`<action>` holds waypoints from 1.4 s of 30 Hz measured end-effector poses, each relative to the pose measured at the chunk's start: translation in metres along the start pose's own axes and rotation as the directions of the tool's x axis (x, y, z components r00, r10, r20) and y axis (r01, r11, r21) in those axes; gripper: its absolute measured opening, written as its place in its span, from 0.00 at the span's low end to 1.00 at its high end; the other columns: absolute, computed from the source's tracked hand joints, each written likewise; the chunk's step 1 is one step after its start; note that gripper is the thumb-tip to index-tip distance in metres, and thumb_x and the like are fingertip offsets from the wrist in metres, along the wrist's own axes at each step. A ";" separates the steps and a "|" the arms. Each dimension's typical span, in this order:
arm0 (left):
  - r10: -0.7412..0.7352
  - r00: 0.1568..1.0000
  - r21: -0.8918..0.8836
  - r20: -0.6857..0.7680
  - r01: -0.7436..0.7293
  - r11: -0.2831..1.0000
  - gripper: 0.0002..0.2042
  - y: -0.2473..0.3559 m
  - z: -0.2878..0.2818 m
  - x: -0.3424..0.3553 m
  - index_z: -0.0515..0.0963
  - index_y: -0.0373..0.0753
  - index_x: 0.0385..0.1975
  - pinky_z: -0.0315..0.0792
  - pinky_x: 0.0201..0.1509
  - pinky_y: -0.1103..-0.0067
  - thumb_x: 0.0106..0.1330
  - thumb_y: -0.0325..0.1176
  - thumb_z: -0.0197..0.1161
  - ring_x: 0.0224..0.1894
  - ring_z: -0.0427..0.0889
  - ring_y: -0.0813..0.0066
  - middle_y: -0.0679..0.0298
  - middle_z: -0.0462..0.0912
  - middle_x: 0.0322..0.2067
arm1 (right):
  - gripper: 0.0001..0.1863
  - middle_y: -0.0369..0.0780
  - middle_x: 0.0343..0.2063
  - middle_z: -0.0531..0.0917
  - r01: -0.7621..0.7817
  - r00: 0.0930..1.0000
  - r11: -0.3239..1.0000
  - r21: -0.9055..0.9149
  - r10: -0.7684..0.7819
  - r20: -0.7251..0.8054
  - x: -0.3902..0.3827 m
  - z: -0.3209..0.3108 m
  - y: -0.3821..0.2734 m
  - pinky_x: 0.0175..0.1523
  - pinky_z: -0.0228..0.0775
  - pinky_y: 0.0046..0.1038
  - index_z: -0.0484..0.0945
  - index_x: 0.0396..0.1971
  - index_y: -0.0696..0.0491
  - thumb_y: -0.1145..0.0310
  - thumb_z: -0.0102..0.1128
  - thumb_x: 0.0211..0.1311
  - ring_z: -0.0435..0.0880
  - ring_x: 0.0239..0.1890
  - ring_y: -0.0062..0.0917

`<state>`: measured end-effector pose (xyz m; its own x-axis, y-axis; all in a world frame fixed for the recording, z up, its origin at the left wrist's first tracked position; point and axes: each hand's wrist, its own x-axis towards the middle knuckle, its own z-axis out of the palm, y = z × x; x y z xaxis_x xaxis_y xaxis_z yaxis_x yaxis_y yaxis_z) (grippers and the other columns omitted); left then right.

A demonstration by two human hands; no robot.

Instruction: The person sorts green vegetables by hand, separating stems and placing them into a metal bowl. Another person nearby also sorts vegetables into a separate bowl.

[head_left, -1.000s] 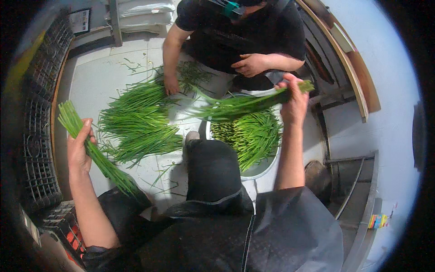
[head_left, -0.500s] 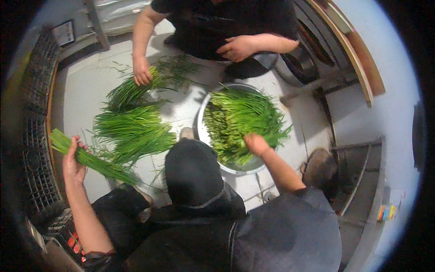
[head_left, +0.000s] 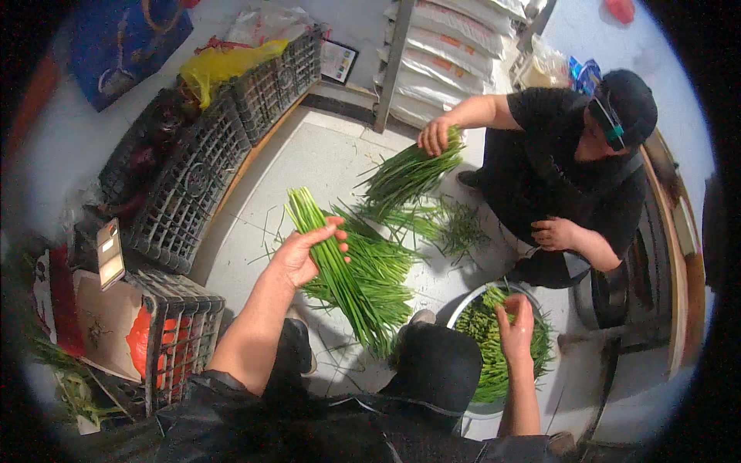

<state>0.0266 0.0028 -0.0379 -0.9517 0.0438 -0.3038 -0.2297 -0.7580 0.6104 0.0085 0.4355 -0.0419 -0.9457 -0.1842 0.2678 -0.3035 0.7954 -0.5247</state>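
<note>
My left hand is closed around a bunch of garlic chives, its pale stem ends up and its green leaves slanting down to the right. Beneath it, a pile of chives is spread over the floor. At the lower right, my right hand is raised over a round metal basin filled with chives. Its fingers are curled in. Bright green stems show at the fingertips, but whether they are gripped I cannot tell.
Across from me a co-worker in black has one hand on another chive bundle. Black plastic crates line the left side; a phone sits by a nearer crate. White sacks are stacked behind.
My view has swung to the left, so crates and sacks show more. The left hand's bunch now points more steeply down. My right hand has risen from the chives in the basin.
</note>
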 end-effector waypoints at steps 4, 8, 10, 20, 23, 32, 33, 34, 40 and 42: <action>-0.008 0.992 -0.127 0.122 0.023 0.992 0.17 0.005 0.008 -0.007 0.69 0.35 0.49 0.76 0.43 0.63 0.59 0.25 0.57 0.37 0.78 0.66 0.59 0.78 0.35 | 0.19 0.38 0.34 0.73 0.004 0.966 0.866 0.500 -0.133 0.222 0.042 0.042 -0.135 0.48 0.65 0.27 0.68 0.39 0.56 0.65 0.64 0.51 0.72 0.41 0.25; 0.032 0.975 -0.225 0.222 0.019 0.974 0.23 0.001 0.013 -0.009 0.65 0.37 0.55 0.72 0.51 0.60 0.56 0.24 0.54 0.41 0.78 0.62 0.57 0.77 0.40 | 0.27 0.43 0.38 0.73 -0.310 0.763 0.788 0.531 -0.127 0.634 0.048 0.118 -0.210 0.50 0.64 0.27 0.66 0.44 0.60 0.57 0.65 0.52 0.71 0.43 0.26; 0.096 0.975 -0.235 0.201 -0.047 0.971 0.23 -0.002 0.016 -0.008 0.64 0.34 0.54 0.71 0.54 0.61 0.55 0.23 0.53 0.46 0.76 0.60 0.54 0.76 0.44 | 0.32 0.45 0.42 0.73 -0.490 0.689 0.625 0.608 -0.149 0.709 0.040 0.133 -0.216 0.50 0.64 0.26 0.64 0.49 0.63 0.57 0.65 0.51 0.71 0.46 0.27; 0.299 0.953 0.139 -0.048 -0.290 0.947 0.13 0.009 0.025 -0.003 0.71 0.34 0.43 0.72 0.45 0.79 0.58 0.24 0.60 0.39 0.77 0.77 0.63 0.78 0.38 | 0.18 0.35 0.28 0.77 -0.810 0.498 0.173 0.561 -0.304 0.813 0.055 0.124 -0.210 0.31 0.67 0.20 0.69 0.42 0.56 0.72 0.63 0.51 0.75 0.25 0.18; 0.415 0.910 0.365 -0.001 -0.386 0.847 0.15 0.012 0.030 -0.006 0.72 0.35 0.43 0.72 0.41 0.82 0.55 0.23 0.65 0.35 0.77 0.80 0.66 0.79 0.35 | 0.16 0.34 0.26 0.75 -0.802 0.469 0.210 0.559 -0.358 0.807 0.058 0.120 -0.211 0.27 0.62 0.18 0.71 0.38 0.56 0.73 0.63 0.49 0.71 0.22 0.16; 0.482 0.870 0.229 -0.106 -0.450 0.863 0.08 0.032 0.007 -0.006 0.72 0.35 0.38 0.67 0.24 0.86 0.63 0.31 0.58 0.22 0.72 0.84 0.68 0.75 0.25 | 0.12 0.34 0.29 0.76 -0.821 0.466 0.220 0.526 -0.273 0.842 0.049 0.100 -0.193 0.26 0.63 0.17 0.72 0.35 0.56 0.74 0.62 0.50 0.70 0.23 0.15; 0.499 0.856 0.190 -0.136 -0.472 0.861 0.08 0.035 0.003 -0.007 0.73 0.35 0.37 0.67 0.23 0.87 0.63 0.31 0.58 0.22 0.72 0.84 0.68 0.75 0.25 | 0.12 0.34 0.29 0.76 -0.822 0.468 0.210 0.529 -0.278 0.839 0.048 0.099 -0.190 0.26 0.63 0.17 0.72 0.36 0.56 0.74 0.62 0.50 0.70 0.23 0.15; 0.516 0.840 0.153 -0.168 -0.495 0.855 0.08 0.038 0.000 -0.008 0.73 0.35 0.37 0.66 0.23 0.87 0.63 0.31 0.58 0.22 0.72 0.84 0.67 0.75 0.24 | 0.12 0.35 0.29 0.76 -0.821 0.470 0.200 0.534 -0.294 0.832 0.046 0.098 -0.186 0.26 0.63 0.17 0.72 0.36 0.56 0.74 0.62 0.50 0.70 0.23 0.15; 0.733 0.664 0.454 -0.144 -0.614 0.646 0.09 0.038 0.024 -0.016 0.73 0.36 0.39 0.69 0.26 0.86 0.64 0.33 0.57 0.23 0.74 0.83 0.66 0.75 0.27 | 0.15 0.35 0.30 0.76 -0.714 0.595 0.330 0.618 -0.179 0.784 0.040 0.103 -0.171 0.28 0.64 0.18 0.70 0.40 0.56 0.72 0.62 0.52 0.70 0.25 0.15; 0.633 0.773 0.537 -0.030 -0.522 0.663 0.09 0.018 0.042 -0.016 0.72 0.35 0.40 0.69 0.27 0.87 0.63 0.31 0.58 0.24 0.73 0.85 0.66 0.75 0.27 | 0.17 0.34 0.30 0.76 -0.655 0.638 0.427 0.623 -0.128 0.759 0.036 0.107 -0.170 0.31 0.65 0.19 0.69 0.42 0.56 0.70 0.62 0.53 0.71 0.26 0.16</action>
<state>0.0294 0.0156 0.0092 -0.8753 -0.4659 0.1296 0.2353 -0.1761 0.9558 0.0131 0.2320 -0.0294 -0.6532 -0.6578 -0.3752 0.4173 0.1008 -0.9032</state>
